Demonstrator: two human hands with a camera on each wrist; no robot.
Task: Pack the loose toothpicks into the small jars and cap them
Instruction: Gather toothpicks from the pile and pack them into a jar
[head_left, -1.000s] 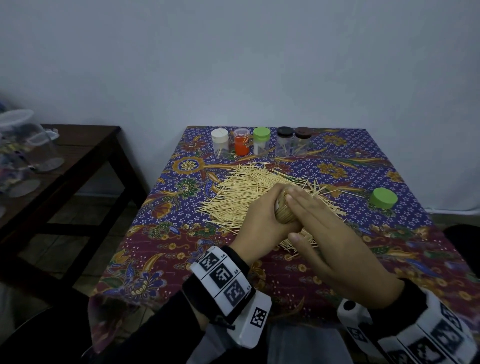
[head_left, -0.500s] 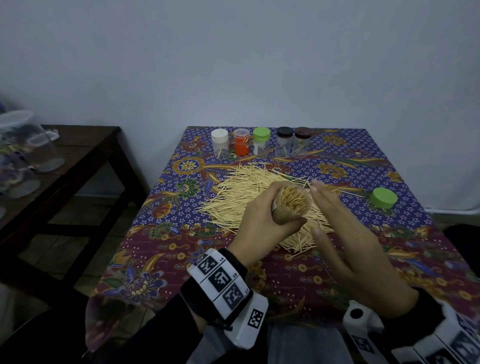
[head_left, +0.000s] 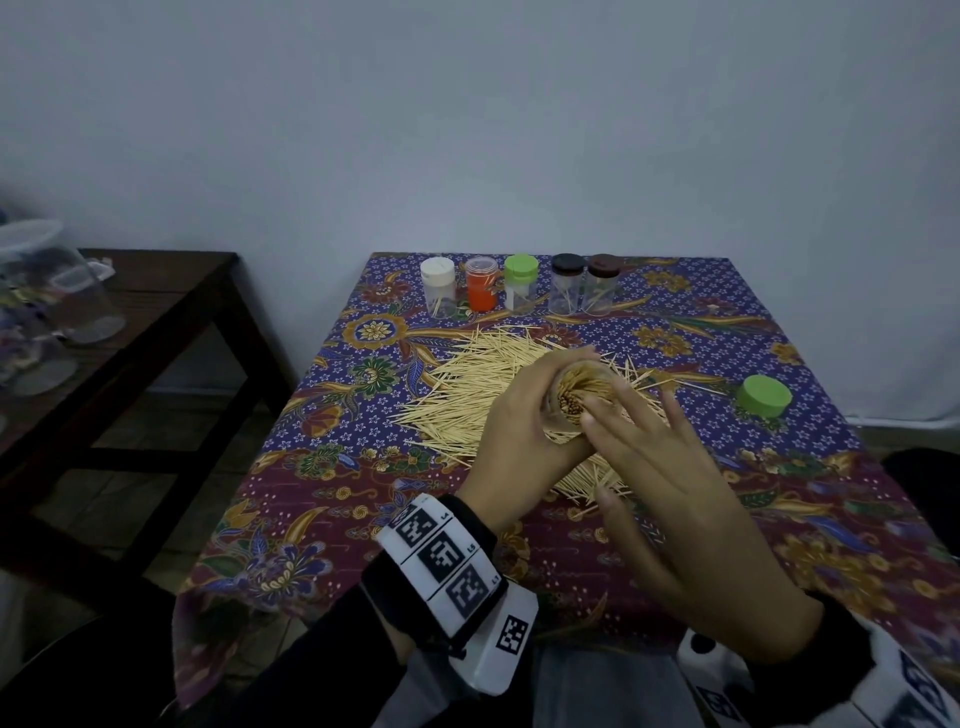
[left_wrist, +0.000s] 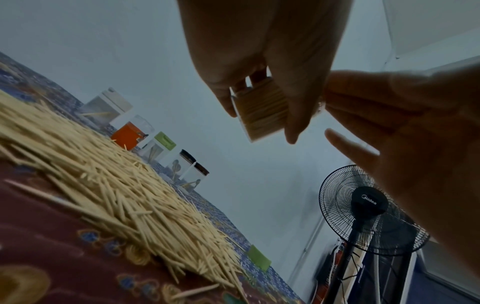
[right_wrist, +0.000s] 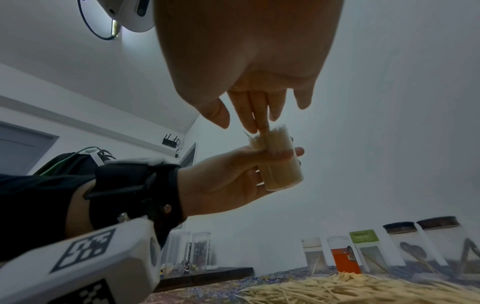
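My left hand (head_left: 527, 421) grips a small clear jar (head_left: 574, 402) packed full of toothpicks, lifted above the table with its mouth tipped toward me. My right hand (head_left: 623, 441) is open, and its straight fingers (right_wrist: 257, 117) touch the toothpick tips sticking out of the jar (right_wrist: 281, 164). A big pile of loose toothpicks (head_left: 478, 384) lies on the patterned tablecloth under both hands. A loose green cap (head_left: 763, 396) sits on the cloth to the right. In the left wrist view the jar (left_wrist: 262, 111) shows between my fingers.
Several capped jars stand in a row at the table's far edge: white (head_left: 438, 286), orange (head_left: 481, 285), green (head_left: 520, 280), black (head_left: 566, 283), brown (head_left: 602, 283). A dark side table (head_left: 171, 291) with clear containers stands to the left. A standing fan (left_wrist: 369, 207) is beyond the table.
My right hand lifted off the jar's top, swung out to the right, then came back with its fingertips on the toothpick ends. The jar's mouth tipped more toward me.
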